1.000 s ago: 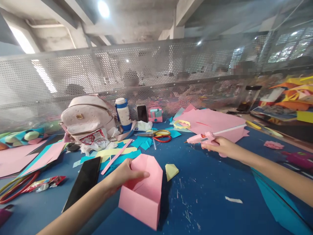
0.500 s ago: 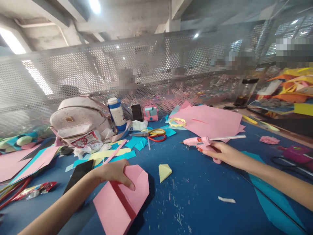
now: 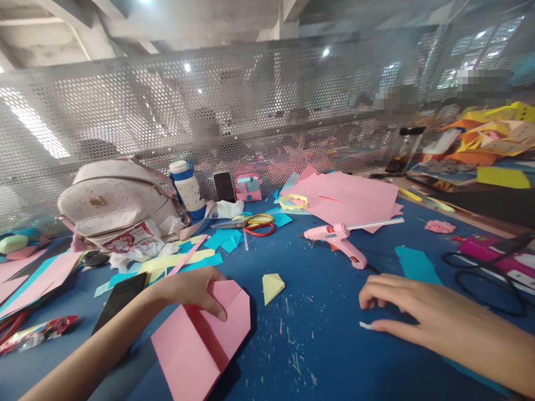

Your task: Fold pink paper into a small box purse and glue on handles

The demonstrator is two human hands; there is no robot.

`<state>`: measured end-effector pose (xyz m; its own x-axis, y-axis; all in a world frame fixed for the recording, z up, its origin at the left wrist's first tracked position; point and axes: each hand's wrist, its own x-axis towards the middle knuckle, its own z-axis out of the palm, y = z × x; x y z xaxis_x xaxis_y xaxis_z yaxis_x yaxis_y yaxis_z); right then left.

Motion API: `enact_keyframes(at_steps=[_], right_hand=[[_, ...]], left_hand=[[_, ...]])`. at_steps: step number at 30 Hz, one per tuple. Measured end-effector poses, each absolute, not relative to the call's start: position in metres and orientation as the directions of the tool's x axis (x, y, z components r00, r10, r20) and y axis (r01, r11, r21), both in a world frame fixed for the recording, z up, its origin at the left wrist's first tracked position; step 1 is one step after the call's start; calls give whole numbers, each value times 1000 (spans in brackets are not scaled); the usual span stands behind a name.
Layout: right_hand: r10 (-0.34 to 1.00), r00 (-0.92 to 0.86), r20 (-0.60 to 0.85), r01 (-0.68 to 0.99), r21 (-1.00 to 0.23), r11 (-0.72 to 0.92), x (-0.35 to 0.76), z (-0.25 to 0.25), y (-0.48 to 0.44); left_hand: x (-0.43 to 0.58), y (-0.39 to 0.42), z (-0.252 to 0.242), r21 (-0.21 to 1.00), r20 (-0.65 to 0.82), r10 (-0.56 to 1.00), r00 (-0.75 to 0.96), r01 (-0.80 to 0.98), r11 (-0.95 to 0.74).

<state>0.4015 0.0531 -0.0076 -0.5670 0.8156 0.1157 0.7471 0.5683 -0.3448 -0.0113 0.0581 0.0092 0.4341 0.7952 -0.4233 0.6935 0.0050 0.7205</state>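
Note:
My left hand (image 3: 193, 288) is closed on the top edge of a folded pink paper piece (image 3: 200, 340), which lies tilted on the blue table (image 3: 326, 356). My right hand (image 3: 412, 312) rests low on the table with its fingers loosely curled and apart. Its thumb tip touches a small white paper scrap (image 3: 365, 325), which is not pinched. The pink glue gun (image 3: 334, 236) lies by itself on the table beyond my right hand, with a white glue stick jutting from its back. A small yellow folded paper (image 3: 272, 285) sits between my hands.
A white backpack (image 3: 112, 203), bottle (image 3: 186, 189), standing phone (image 3: 224, 186), scissors (image 3: 254, 223) and pink sheets (image 3: 346, 197) lie at the back. A black phone (image 3: 119, 295) is by my left forearm. Black scissors (image 3: 480, 275) lie at right. A perforated metal screen closes the far edge.
My right hand let go of the glue gun, which now lies on the table, and came down toward me onto the white scrap. My left hand kept the pink paper.

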Motion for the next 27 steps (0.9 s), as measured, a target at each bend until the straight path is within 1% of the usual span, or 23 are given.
enact_keyframes(at_steps=[3,5,6,9,11,14,18,22,27], right_hand=[[758,-641,-125,731,-401,552,385,-10,55],[735,-661,-154,714,-431,552,376,-7,56],[724,-674,-151,700,-446,558,371,-4,57],[701,-704,-111,653,-488,579,353,11,57],[671,-739,-63,601,-512,614,337,21,58],[587,-808,50,478,-525,704,308,28,62],[479,-863,160,332,-536,776,270,21,73],[494,-847,196,312,-571,759,242,2,86],[427,-823,375,194,-521,831,231,-24,97]], left_hand=[[-12,60,8,750,-390,783,486,660,-36],[-13,60,10,758,-325,826,460,650,-64],[-14,59,12,747,-263,864,429,657,-99],[-13,49,21,659,-59,917,394,705,-260],[-9,38,27,633,-15,884,468,689,-354],[-2,20,31,616,-66,808,586,661,-429],[4,5,29,506,-121,764,634,701,-502],[4,2,26,459,-98,746,659,695,-554],[5,1,22,388,-95,745,660,714,-583]])
